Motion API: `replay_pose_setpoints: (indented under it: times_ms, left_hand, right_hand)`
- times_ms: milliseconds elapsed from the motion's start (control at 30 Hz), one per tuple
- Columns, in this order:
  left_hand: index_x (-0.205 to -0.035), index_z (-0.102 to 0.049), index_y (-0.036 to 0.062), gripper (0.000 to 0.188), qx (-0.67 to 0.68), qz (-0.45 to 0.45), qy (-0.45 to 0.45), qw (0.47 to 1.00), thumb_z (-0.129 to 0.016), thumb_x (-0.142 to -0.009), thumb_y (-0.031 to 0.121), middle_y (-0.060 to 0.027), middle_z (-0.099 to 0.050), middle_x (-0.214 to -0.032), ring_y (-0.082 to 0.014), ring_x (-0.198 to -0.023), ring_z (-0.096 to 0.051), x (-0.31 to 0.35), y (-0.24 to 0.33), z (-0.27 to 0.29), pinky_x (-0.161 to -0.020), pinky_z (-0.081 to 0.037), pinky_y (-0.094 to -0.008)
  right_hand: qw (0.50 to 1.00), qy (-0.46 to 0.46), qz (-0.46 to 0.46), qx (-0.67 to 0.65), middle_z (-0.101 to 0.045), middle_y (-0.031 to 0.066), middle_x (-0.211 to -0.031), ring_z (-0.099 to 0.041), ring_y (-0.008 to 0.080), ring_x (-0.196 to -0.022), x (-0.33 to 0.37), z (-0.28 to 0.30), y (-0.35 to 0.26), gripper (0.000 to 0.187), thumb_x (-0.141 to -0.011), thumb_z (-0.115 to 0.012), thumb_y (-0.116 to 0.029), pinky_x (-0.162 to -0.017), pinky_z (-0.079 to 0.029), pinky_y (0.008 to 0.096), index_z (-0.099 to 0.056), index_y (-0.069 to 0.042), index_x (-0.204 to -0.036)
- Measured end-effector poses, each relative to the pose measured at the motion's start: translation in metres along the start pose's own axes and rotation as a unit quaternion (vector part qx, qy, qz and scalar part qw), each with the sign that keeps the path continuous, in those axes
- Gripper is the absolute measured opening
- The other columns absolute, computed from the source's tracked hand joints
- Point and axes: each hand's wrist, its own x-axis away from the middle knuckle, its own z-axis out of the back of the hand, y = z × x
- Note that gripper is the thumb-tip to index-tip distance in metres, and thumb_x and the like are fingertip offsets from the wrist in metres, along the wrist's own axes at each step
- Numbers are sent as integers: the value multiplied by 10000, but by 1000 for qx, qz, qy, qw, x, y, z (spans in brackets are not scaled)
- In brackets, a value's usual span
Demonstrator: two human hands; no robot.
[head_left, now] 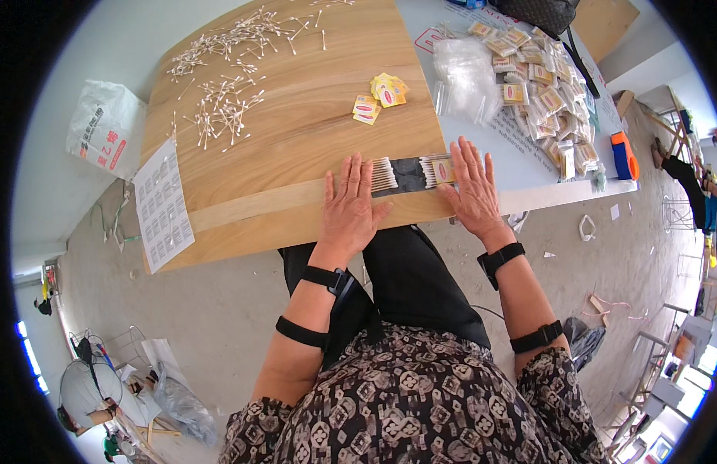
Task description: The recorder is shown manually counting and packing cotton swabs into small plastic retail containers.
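My left hand [349, 203] lies flat near the table's front edge, fingers stretched out. Beside its fingers is a neat row of cotton swabs [384, 175] on a dark strip [408, 176]. At the strip's other end sits a second row of swabs [430, 171] with a small yellow card [444, 172] over it. My right hand [474, 189] rests flat there, its thumb side against or just beside the card; contact is hard to tell. Neither hand grips anything. Farther back lies a small pile of yellow cards [385, 94].
Loose cotton swabs [227, 46] are scattered over the wooden table [312, 116]. On the grey surface at right are clear plastic bags [466, 77], a heap of filled packets [544, 93] and an orange-and-blue tape dispenser [625, 156]. A printed sheet [163, 205] hangs over the left edge.
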Motion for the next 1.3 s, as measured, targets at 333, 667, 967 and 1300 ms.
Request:
replay_pose_setpoints:
  times_ms: [333, 667, 967, 1300]
  left_hand:
    - [-1503, -214, 37, 751, 26, -25, -12, 999, -504, -936, 435, -153, -181, -1577, -269, -1471, -142, -17, 40, -13, -1183, -100, -485]
    - [-1480, -234, -19, 705, 116, -32, 50, 991, -503, -960, 374, -226, -231, -1540, -333, -1452, -182, -30, 58, -29, -1172, -147, -479]
    - [-1469, -228, -58, 570, 512, 88, 226, 824, -370, -1040, 289, -271, -293, -1503, -335, -1406, -297, -54, 75, -30, -1143, -228, -395]
    - [-1464, -245, -63, 598, 635, 98, 238, 729, -375, -1037, 335, -243, -270, -1512, -307, -1421, -257, -72, 92, -57, -1167, -183, -391]
  right_hand:
    - [998, -45, -3, -32, -219, 113, -1570, -179, 269, -1456, 2, -11, -2, 756, -934, -483, -491, -1200, -63, 456, -206, -85, -1508]
    - [995, 26, -22, -90, -348, 128, -1499, -281, 255, -1411, -1, -11, 4, 667, -946, -503, -430, -1176, -146, 447, -318, -46, -1460]
    - [484, 102, -350, -796, -649, 48, -889, -619, 120, -734, -27, -37, 18, 387, -923, -652, -325, -645, -531, 258, -657, 37, -1060]
    - [501, 132, -344, -783, -668, 68, -852, -622, 128, -734, -29, -40, 8, 257, -907, -674, -201, -682, -537, 281, -679, 51, -955]
